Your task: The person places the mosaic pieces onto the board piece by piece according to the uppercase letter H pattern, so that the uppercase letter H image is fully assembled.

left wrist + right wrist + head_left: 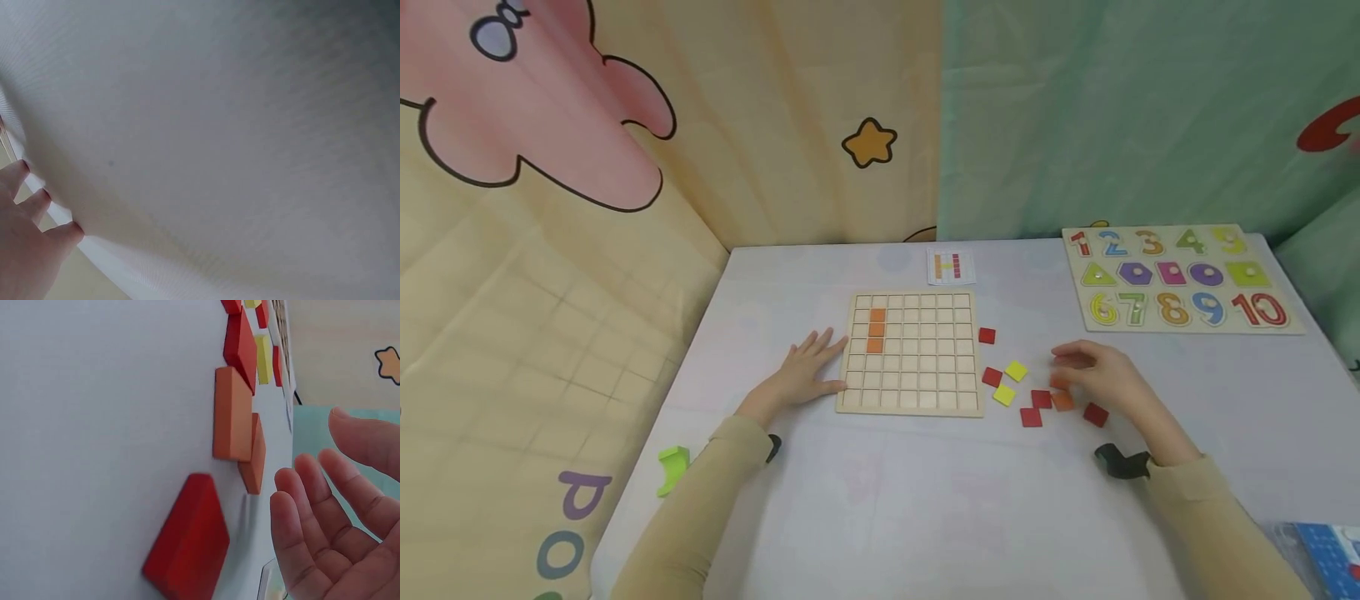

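Note:
A square wooden grid board (928,402) lies on the table with three orange tiles (876,328) in one column near its left side. My left hand (805,373) rests flat with fingers spread, touching the board's left edge; in the left wrist view its fingertips (69,234) press on the white tabletop. My right hand (1101,375) hovers over two loose orange tiles (1063,402), fingers loosely bent. In the right wrist view, nothing lies between thumb and fingers, and the orange tiles (231,415) sit beside a red tile (190,537).
Several red tiles (1031,417) and two yellow tiles (1016,371) are scattered right of the board. A small pattern card (951,267) lies behind it. A number-and-shape puzzle board (1180,279) occupies the back right. A green piece (674,467) lies near the left sleeve; a blue packet (1330,550) is front right.

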A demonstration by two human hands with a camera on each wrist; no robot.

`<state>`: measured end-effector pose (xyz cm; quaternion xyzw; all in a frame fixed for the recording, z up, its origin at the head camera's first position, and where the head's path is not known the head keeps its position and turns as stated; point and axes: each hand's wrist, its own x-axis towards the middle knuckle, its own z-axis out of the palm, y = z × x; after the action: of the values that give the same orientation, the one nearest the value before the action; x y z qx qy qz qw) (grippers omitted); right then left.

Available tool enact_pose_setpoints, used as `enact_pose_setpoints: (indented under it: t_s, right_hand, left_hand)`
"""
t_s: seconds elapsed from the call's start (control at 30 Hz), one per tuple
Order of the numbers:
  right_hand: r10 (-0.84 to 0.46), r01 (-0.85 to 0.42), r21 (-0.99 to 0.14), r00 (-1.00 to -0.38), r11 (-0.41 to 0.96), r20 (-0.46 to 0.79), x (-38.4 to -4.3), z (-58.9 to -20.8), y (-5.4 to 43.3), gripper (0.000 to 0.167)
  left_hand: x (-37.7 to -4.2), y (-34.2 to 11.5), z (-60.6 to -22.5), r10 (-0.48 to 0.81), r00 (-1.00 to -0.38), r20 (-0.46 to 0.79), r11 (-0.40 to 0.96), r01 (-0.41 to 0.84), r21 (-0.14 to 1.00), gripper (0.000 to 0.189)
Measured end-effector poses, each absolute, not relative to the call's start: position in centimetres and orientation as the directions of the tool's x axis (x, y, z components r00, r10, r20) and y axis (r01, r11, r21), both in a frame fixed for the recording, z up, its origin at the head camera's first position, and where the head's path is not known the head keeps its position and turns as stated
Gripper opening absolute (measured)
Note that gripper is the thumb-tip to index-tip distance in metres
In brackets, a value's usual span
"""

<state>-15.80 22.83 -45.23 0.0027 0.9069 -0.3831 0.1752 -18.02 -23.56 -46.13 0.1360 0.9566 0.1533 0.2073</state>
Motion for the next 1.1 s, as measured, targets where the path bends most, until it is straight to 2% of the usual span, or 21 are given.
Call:
enact_pose_setpoints:
  t_s: [0.33, 0.53, 0.77, 1.1]
  right_hand:
    - [-0.094, 0.168, -0.672, -0.937, 0.721, -0.336, -15.45, -45.99, 23.75, 0.059]
    - [-0.116, 0.132, -0.664, -0.941, 0.736, -0.316, -15.3, -45.88, 23.63, 0.054]
    - [-0.164, 0.054, -0.603, -0.94, 0.796, -0.301, -15.64, -45.8, 23.46, 0.05]
    - [-0.15, 0.068, -0.576, -0.934, 0.815, -0.323, -15.94, -46.05, 23.22, 0.043]
  left_hand:
    - [-17.93, -23.63, -46.14, 0.335, -0.875, -0.35, 0.914, 0.211, 0.348, 0.085]
    - [-18.04, -23.84, -46.22, 0.35, -0.873, -0.34, 0.907, 0.226, 0.354, 0.085]
    - [-18.12, -23.72, -46.23, 0.341, -0.872, -0.351, 0.911, 0.214, 0.353, 0.086]
    - [-18.15, -23.65, -46.31, 0.342, -0.871, -0.354, 0.913, 0.218, 0.346, 0.085]
